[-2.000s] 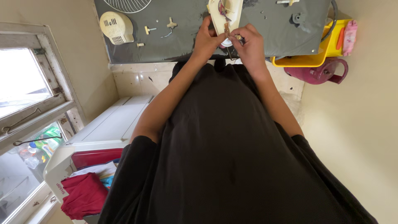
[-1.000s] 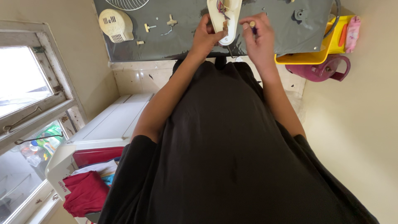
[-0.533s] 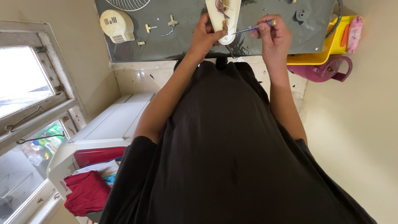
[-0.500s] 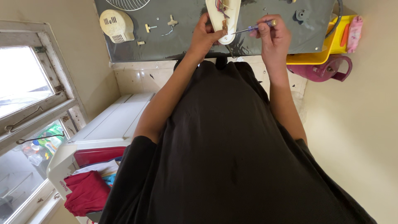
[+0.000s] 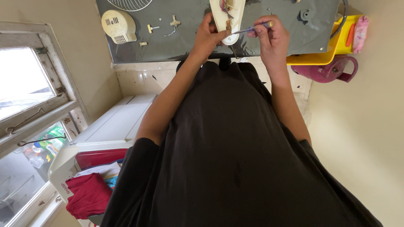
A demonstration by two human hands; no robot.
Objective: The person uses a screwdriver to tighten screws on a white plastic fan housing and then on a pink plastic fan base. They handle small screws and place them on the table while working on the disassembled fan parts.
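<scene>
Cream housing (image 5: 227,19) lies on grey tabletop (image 5: 189,38) at 12 o'clock, open side up, wires exposed. Left hand (image 5: 208,35) grips its near end, fingers wrapped, apparently steadying it. Right hand (image 5: 273,35) pinches screwdriver (image 5: 252,28), tip angled toward housing. Loose screws (image 5: 162,29) at 11 o'clock.

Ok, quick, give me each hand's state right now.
Left hand: closed on the cream plastic housing, steadying it on the table.
Right hand: closed on a small screwdriver, tip at the housing.
</scene>
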